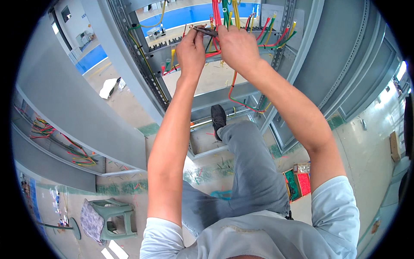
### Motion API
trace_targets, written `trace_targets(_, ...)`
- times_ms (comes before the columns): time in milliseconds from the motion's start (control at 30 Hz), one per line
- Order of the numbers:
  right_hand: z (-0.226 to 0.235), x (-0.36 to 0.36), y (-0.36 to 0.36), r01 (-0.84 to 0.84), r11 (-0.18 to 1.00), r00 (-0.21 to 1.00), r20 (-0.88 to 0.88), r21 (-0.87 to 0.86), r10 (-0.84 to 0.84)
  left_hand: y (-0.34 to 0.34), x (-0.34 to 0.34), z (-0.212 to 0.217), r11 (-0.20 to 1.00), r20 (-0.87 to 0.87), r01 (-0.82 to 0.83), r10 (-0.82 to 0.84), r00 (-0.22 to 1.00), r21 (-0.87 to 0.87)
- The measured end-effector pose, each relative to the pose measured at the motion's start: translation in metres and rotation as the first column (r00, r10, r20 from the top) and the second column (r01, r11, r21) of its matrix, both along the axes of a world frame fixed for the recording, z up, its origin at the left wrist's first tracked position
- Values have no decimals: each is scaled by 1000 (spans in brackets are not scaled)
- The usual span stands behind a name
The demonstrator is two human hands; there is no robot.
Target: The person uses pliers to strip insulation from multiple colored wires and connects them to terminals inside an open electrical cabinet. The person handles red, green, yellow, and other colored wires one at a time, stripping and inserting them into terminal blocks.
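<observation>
My right hand (238, 48) is closed around dark pliers (207, 31), whose jaws point left toward my other hand. The fingers of my left hand (191, 54) are pinched at the jaw tips, beside a small copper-coloured end (192, 26). What exactly they grip is too small to tell. Behind my right hand, a bundle of red wires (216, 12) comes down from above, alongside green and yellow ones. Below the left fingers, several short wires with coloured sleeves (173, 56) stick out by a black slotted wire duct (166, 44).
A grey metal cabinet frame (146, 64) surrounds my hands, and my shoe (218, 116) is inside its base. At left stands another cabinet with wire bundles (43, 128). A green stool (118, 218) is at lower left; a box of coloured parts (294, 186) sits at right.
</observation>
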State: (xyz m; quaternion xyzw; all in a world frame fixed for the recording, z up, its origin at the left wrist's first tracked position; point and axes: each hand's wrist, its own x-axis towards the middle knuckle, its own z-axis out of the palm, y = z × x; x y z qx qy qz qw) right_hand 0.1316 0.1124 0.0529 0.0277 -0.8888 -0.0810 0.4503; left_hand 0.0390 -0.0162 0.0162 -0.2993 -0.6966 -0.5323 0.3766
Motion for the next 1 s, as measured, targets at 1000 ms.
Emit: trace_targets(1000,-61,-24,-35,445,-490,-88,-581,-750,809,-49,-4,-33,813,116,536,-569,814,226)
